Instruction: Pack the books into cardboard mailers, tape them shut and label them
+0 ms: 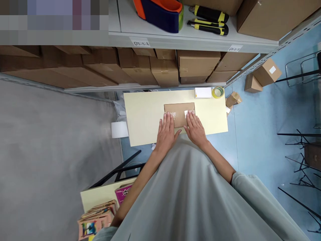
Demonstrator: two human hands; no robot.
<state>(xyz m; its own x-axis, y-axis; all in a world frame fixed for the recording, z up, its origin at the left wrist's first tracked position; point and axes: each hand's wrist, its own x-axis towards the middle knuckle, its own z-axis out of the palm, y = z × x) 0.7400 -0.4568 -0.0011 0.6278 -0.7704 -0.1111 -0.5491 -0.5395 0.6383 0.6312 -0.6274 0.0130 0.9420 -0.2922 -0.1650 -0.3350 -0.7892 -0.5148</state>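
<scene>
A flat brown cardboard box (178, 108) lies on the pale yellow table (144, 117). Clear tape glints across its top, and a small white label shows beside my right fingertips. My left hand (166, 134) rests flat on the box's left part, fingers stretched out and thumb pointing inward. On the right part, my right hand (195, 130) lies flat as well, its fingers together and extended over the label. Neither hand grips anything. The near corners of the box are partly hidden under my hands.
At the table's back edge sit a white box (203, 93) and a roll of tape (217, 92). Behind rises a shelf (160, 39) with cardboard boxes, a navy-orange container (162, 15) and utility knives (209, 28). Magazines (96, 219) are stacked at lower left. Boxes (265, 73) stand on the floor.
</scene>
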